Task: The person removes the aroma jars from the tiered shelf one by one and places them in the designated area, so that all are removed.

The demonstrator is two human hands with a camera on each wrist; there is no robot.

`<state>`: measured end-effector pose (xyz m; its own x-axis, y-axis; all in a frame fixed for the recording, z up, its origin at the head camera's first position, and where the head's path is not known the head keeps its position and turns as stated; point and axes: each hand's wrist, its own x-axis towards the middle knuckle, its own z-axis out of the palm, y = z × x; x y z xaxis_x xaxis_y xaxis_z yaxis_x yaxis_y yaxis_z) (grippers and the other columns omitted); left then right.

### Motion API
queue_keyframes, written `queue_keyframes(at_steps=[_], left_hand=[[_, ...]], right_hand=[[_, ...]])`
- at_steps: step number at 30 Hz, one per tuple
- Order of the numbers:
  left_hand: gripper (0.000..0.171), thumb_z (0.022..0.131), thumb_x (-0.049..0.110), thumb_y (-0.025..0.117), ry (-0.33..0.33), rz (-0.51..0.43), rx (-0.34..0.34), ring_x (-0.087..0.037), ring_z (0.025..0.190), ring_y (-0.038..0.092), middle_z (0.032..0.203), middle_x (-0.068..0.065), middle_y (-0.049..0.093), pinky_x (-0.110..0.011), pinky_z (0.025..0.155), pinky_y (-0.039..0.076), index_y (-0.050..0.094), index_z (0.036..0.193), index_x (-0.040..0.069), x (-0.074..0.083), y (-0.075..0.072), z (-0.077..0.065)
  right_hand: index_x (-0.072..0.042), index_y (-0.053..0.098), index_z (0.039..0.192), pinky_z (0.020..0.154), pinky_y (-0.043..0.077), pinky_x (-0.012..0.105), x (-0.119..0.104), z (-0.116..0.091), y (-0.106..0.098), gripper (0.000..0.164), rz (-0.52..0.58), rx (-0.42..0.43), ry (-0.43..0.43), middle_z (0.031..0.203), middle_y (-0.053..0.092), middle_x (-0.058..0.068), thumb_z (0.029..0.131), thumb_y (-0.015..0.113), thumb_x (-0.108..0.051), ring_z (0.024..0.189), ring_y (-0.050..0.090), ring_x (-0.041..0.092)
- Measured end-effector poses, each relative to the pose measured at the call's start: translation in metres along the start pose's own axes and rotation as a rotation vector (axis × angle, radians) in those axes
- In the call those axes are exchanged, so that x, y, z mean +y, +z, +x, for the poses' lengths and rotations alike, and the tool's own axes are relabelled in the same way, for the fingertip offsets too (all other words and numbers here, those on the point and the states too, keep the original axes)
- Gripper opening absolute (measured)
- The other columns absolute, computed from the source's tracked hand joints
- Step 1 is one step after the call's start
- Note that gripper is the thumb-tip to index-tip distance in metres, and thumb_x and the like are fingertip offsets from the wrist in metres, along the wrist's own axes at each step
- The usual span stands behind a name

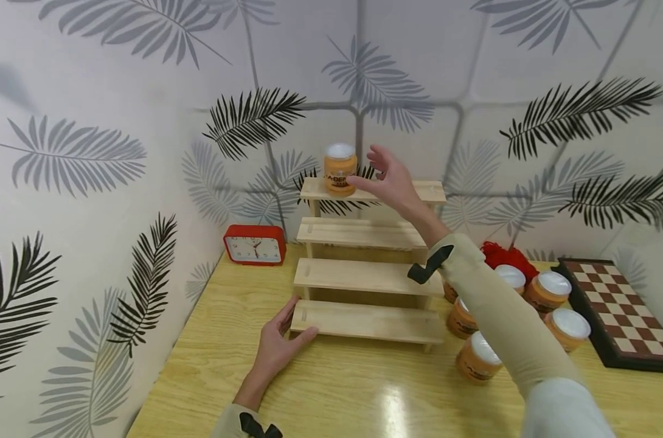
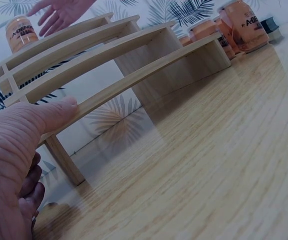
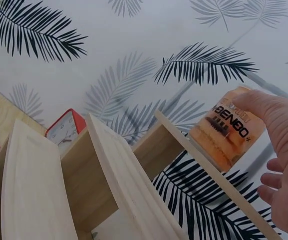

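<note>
A jar (image 1: 340,170) with a white lid and an orange label stands upright on the top tier of a stepped wooden rack (image 1: 364,275), near its left end. Beside that jar is my right hand (image 1: 388,182), thumb at the label and the other fingers spread apart, not wrapped round it. The right wrist view has the thumb overlapping the jar (image 3: 227,129); whether it touches cannot be told. Low down, my left hand (image 1: 279,347) grips the left end of the lowest tier. Its thumb lies on the board and its curled fingers are partly hidden behind the end, as the left wrist view shows.
Several similar jars (image 1: 568,328) stand right of the rack, partly behind my right sleeve. A red clock (image 1: 255,245) sits to the rack's left. A checkered game board (image 1: 621,310) and a red fringed thing (image 1: 509,258) are at the right, near the patterned wall (image 1: 162,121).
</note>
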<state>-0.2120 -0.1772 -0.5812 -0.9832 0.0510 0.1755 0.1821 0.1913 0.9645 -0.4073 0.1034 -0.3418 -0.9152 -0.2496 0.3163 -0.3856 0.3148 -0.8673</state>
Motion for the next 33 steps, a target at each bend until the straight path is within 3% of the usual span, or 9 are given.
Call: queue_keyframes(at_steps=[10,17,22,33], left_hand=[[0.083,0.091,0.019,0.085,0.000,0.004,0.002,-0.025,0.150,0.040,0.162,-0.008,0.044,-0.052,0.120,0.033,0.041,0.161,0.008,0.003,0.000,-0.001],[0.082,0.090,0.017,0.085,0.015,-0.004,0.014,-0.026,0.150,0.041,0.161,-0.008,0.045,-0.054,0.120,0.033,0.043,0.160,0.009,0.002,0.000,-0.001],[0.083,0.092,0.017,0.084,0.027,-0.017,-0.011,-0.025,0.151,0.039,0.164,-0.011,0.042,-0.053,0.120,0.031,0.040,0.161,0.006,0.001,0.001,-0.001],[0.084,0.091,0.019,0.085,0.016,-0.003,-0.001,-0.023,0.149,0.042,0.162,-0.009,0.045,-0.050,0.119,0.034,0.041,0.161,0.007,0.001,0.000,-0.002]], right_hand=[[-0.011,0.050,0.154,0.101,0.055,0.045,-0.006,0.008,0.023,0.072,0.064,-0.023,-0.060,0.145,0.059,0.013,0.093,0.083,-0.028,0.126,0.062,0.030],[-0.011,0.050,0.153,0.091,0.055,0.037,-0.006,0.011,0.032,0.067,0.089,0.000,-0.107,0.136,0.062,0.012,0.095,0.081,-0.025,0.111,0.063,0.027],[-0.011,0.050,0.153,0.088,0.054,0.037,-0.006,0.012,0.035,0.065,0.069,0.024,-0.142,0.134,0.063,0.013,0.096,0.079,-0.022,0.108,0.063,0.027],[-0.006,0.045,0.155,0.093,0.054,0.043,-0.008,0.012,0.044,0.076,0.031,0.095,-0.105,0.136,0.061,0.016,0.092,0.084,-0.025,0.115,0.063,0.030]])
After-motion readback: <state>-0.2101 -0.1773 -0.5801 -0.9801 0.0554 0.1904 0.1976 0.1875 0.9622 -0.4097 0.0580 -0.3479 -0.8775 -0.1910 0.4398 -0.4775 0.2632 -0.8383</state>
